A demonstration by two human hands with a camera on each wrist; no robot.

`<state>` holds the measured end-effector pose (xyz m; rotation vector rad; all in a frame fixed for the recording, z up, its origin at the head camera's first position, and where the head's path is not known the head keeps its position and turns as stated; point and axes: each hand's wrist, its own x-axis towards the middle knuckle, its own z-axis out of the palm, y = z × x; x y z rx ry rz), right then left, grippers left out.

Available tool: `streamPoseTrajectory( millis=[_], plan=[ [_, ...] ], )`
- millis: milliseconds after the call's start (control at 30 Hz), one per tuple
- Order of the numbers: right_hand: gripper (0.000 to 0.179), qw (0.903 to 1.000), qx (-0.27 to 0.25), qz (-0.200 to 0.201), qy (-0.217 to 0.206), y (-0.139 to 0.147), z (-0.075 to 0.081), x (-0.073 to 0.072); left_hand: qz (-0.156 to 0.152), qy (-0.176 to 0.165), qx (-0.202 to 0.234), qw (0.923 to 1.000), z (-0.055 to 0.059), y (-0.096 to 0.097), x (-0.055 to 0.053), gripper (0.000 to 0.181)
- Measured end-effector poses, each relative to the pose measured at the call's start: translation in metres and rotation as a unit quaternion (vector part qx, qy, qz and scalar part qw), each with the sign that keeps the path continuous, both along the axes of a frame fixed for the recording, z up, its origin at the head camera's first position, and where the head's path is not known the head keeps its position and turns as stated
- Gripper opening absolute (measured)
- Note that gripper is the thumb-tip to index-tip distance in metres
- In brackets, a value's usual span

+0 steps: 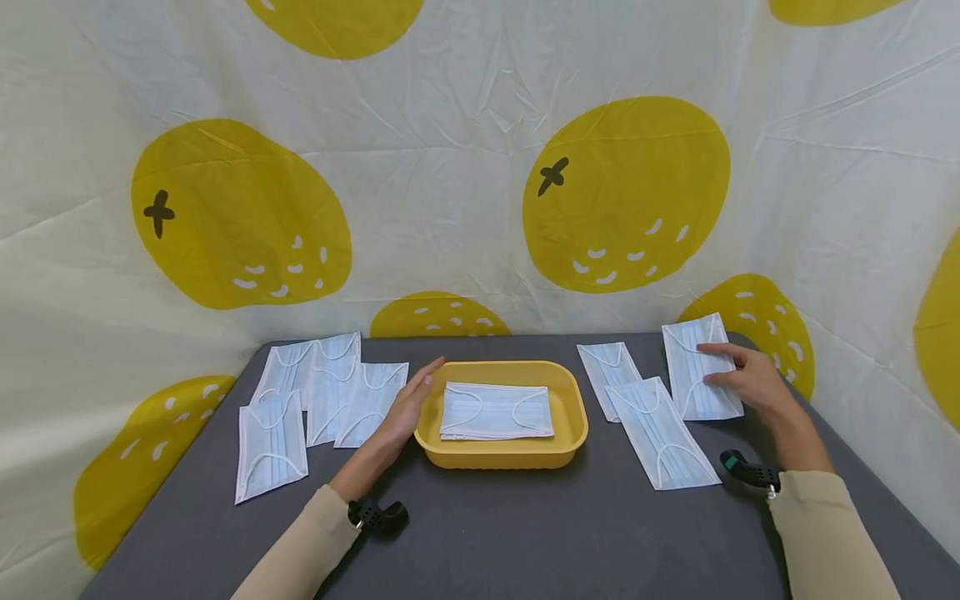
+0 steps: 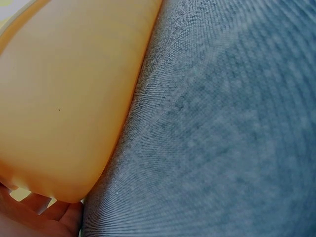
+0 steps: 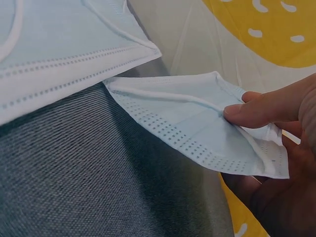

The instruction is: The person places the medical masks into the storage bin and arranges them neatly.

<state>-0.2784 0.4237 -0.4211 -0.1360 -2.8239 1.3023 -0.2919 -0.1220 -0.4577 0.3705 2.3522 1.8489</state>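
My right hand (image 1: 757, 383) pinches a pale blue face mask (image 1: 693, 375) by its right side, at the table's far right corner. In the right wrist view, the thumb (image 3: 266, 106) presses on the mask's ear loop and the other fingers lie underneath. The held mask tilts up off the dark cloth. My left hand (image 1: 401, 417) rests with straight fingers along the left end of a yellow plastic basin (image 1: 495, 458). The left wrist view shows its fingers (image 2: 44, 217) against the basin's end wall. Inside the basin lies a neat stack of face masks (image 1: 495, 412).
Two more masks lie overlapping right of the basin, the nearer mask (image 1: 663, 433) slanting toward me. Several masks (image 1: 272, 446) spread across the table's left side. Dark grey cloth (image 1: 525, 533) covers the table. Behind it hangs a white curtain (image 1: 435, 208) printed with yellow fruit.
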Motion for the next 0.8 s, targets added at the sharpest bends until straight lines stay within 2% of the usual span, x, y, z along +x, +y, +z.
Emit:
streamPoseTrajectory(
  millis=[367, 800],
  plan=[
    [0.058, 0.9994, 0.011, -0.011, 0.030, 0.004, 0.008, -0.001, 0.002, 0.003, -0.001, 1.0000, -0.002, -0.001, -0.001, 0.050],
    [0.058, 0.9976, 0.009, -0.011, 0.067, -0.007, 0.024, 0.005, 0.007, -0.014, -0.001, 0.9999, -0.001, 0.000, 0.000, 0.050]
  ],
)
